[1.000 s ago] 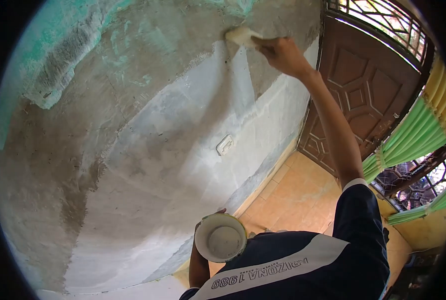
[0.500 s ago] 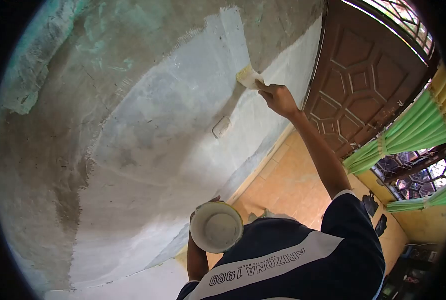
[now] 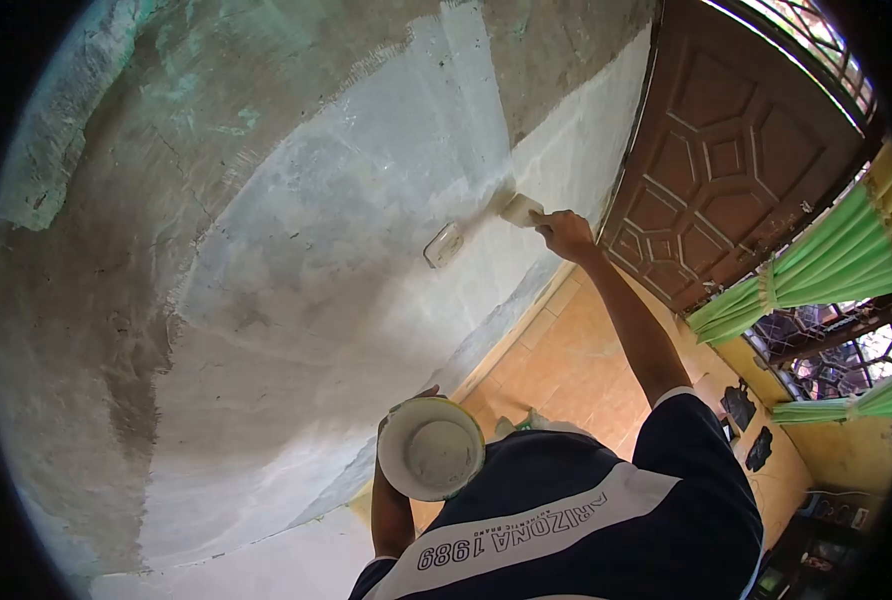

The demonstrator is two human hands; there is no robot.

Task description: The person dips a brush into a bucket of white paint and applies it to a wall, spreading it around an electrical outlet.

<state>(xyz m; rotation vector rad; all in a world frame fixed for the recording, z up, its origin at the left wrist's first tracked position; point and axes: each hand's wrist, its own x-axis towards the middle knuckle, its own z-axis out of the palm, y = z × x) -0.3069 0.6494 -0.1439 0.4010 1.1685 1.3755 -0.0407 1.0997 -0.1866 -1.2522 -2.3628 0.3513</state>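
Observation:
My right hand (image 3: 568, 236) grips a wide paintbrush (image 3: 522, 210) by its handle, the bristles against the wall (image 3: 366, 230). Pale whitish paint covers a broad patch of that wall, with bare grey-brown plaster above and to the left. A rectangular wall fitting (image 3: 444, 246) sits just left of the brush. Close to my chest, my left hand (image 3: 428, 392) is wrapped around a round paint bucket (image 3: 391, 450); most of its fingers are hidden behind it. Whitish paint lies in the bottom of the bucket, whose opening faces up at me.
A brown panelled door (image 3: 726, 150) stands to the right of the wall. Green curtains (image 3: 826, 280) hang by a grilled window. Orange tiles (image 3: 566, 350) cover the floor below, and dark items (image 3: 826, 540) stand at the lower right.
My right hand has drawn the paintbrush down the wall, from above the wall fitting to beside it. The left hand and bucket have barely moved.

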